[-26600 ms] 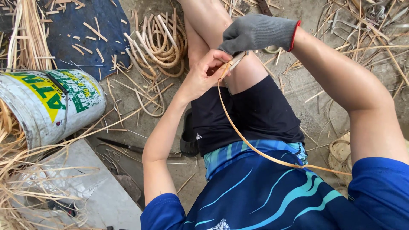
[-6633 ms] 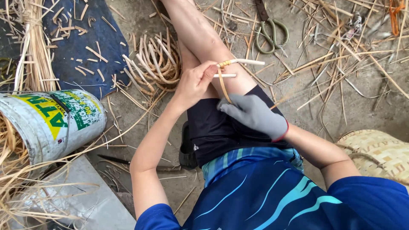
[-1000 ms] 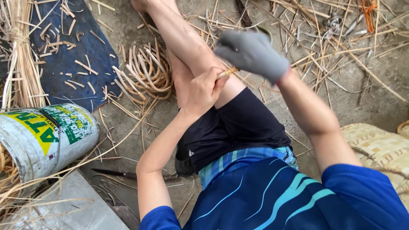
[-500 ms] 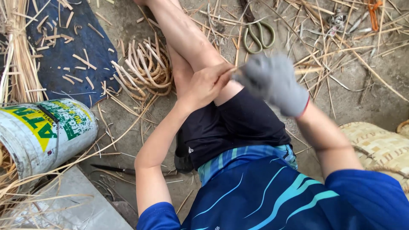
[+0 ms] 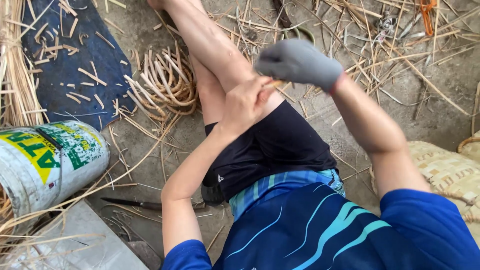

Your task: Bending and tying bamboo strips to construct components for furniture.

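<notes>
I sit on the ground with my legs stretched out. My bare left hand (image 5: 246,102) rests on my thigh and pinches a thin yellow cane strip (image 5: 274,84). My right hand (image 5: 299,62), in a grey glove with a red cuff, is closed on the same strip just to the right of it, above my knee. Only a short piece of the strip shows between the two hands.
A coil of cane (image 5: 167,82) lies left of my leg. A white bucket (image 5: 47,160) lies on its side at the left, beside a dark blue mat (image 5: 70,55). A knife (image 5: 132,203) lies on the ground. Shears (image 5: 300,32) and loose strips lie beyond my knee; a woven basket (image 5: 450,172) is at right.
My gloved right hand swung down to the right half a second ago and has come back up to the left, close over my left hand. My left hand stayed on the thigh.
</notes>
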